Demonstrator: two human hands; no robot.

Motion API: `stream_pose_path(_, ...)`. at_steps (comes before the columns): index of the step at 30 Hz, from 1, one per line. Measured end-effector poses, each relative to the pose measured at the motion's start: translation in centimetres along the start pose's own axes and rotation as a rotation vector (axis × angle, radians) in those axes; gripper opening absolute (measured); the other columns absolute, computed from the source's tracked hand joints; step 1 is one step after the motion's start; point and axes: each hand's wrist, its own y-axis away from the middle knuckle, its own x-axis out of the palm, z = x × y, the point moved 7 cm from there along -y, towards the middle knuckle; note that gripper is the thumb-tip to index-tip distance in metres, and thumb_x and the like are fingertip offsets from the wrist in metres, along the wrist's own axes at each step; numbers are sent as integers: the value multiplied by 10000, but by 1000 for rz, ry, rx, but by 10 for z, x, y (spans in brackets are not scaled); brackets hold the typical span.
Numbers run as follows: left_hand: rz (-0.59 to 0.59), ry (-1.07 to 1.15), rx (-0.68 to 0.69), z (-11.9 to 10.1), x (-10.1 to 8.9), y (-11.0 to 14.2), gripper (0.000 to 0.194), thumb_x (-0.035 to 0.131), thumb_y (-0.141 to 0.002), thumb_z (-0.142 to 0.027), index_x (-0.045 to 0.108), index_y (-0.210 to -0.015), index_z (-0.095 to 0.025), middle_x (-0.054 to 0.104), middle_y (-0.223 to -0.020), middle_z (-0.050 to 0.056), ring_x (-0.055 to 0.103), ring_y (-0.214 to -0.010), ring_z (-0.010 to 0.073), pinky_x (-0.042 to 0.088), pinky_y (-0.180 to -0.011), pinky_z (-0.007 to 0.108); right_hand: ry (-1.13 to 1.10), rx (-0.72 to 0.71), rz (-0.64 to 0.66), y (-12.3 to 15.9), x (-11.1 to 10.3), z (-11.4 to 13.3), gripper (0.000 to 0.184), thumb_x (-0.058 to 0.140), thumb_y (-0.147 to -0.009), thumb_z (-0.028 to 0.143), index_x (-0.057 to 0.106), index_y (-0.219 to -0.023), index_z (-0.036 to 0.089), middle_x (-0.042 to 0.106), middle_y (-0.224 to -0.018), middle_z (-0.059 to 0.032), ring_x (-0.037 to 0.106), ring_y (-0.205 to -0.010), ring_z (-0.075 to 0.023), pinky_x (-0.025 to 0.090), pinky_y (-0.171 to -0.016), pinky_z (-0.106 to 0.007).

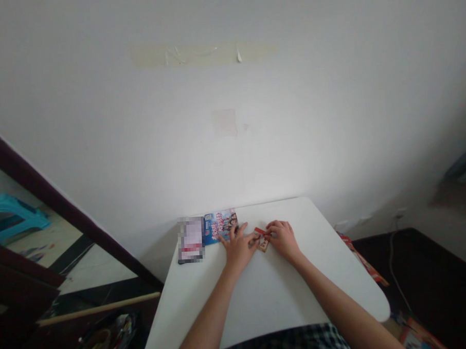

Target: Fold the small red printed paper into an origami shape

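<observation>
A small red and tan card (pixel 263 243) is between my two hands, over the white table (pixel 269 291). The fingers of my right hand (pixel 284 239) are closed together at its right edge. From the other side, my left hand (pixel 239 249) grips the card's left edge near the thumb, while its other fingers spread out toward a blue printed leaflet (pixel 212 230). That leaflet lies flat near the table's back edge, its right part covered by my left fingers. Whether the red and tan piece is one card or a thin packet cannot be made out.
A dark-edged flat item with a blurred-out face (pixel 191 239) lies left of the leaflet. Behind the table rises a white wall (pixel 232 164) with old tape. A turquoise stool (pixel 14 217) and a full dark bag (pixel 105 339) are at left, a cable (pixel 393 255) at right.
</observation>
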Motion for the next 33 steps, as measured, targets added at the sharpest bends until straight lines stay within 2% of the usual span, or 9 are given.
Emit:
stream_pose_path(9,1,-13,39,-2,0,2,253,615,-859,-513,722,-1073,-432,454,-1534,-40,243,-1456,362,-18,-1116,784,18,23,-38,1,-4,3,74,703,-829,261,748,-874,299,665,-1055,-11,538,-1059,-206,357,-998,-359)
stream_pose_path(12,-6,-21,59,-2,3,2,269,615,-861,-512,697,-1113,-465,429,-1552,-53,230,-1462,359,-6,-1104,796,12,43,-47,1,-6,3,57,708,-830,281,750,-867,293,660,-1048,-19,539,-1057,-212,361,-997,-361)
stream_pose_path(16,-10,-18,68,-2,4,1,227,617,-860,-516,725,-1051,-460,457,-1532,-54,236,-1455,365,-8,-1100,797,6,61,-50,0,-4,0,58,714,-828,299,752,-871,289,654,-1052,-26,539,-1063,-218,378,-989,-361)
stream_pose_path(20,-29,-26,74,-4,2,2,208,603,-868,-521,740,-999,-434,482,-1513,-51,265,-1440,375,-25,-1083,814,-21,39,-51,-1,-3,-5,117,657,-865,266,760,-918,276,658,-1062,-46,543,-1072,-229,407,-988,-375)
stream_pose_path(24,-32,-36,59,-6,1,2,210,609,-860,-533,745,-965,-413,505,-1496,-42,271,-1438,380,-7,-1076,820,-85,-41,-123,2,-16,-8,191,621,-861,200,755,-989,249,639,-1099,-82,524,-1114,-245,444,-989,-388)
stream_pose_path(28,-36,-44,24,-7,-1,2,235,590,-872,-532,745,-988,-399,508,-1496,-29,273,-1438,373,-1,-1090,804,-90,-95,-81,5,-21,-7,147,653,-838,218,785,-855,279,645,-1098,-81,502,-1140,-262,452,-996,-424)
stream_pose_path(33,-43,-52,3,-9,-3,2,243,583,-879,-524,739,-1008,-389,510,-1494,-20,272,-1438,365,-16,-1090,805,-34,-98,7,4,-11,-4,150,687,-835,281,796,-908,354,633,-1188,-63,458,-1201,-275,404,-1039,-465)
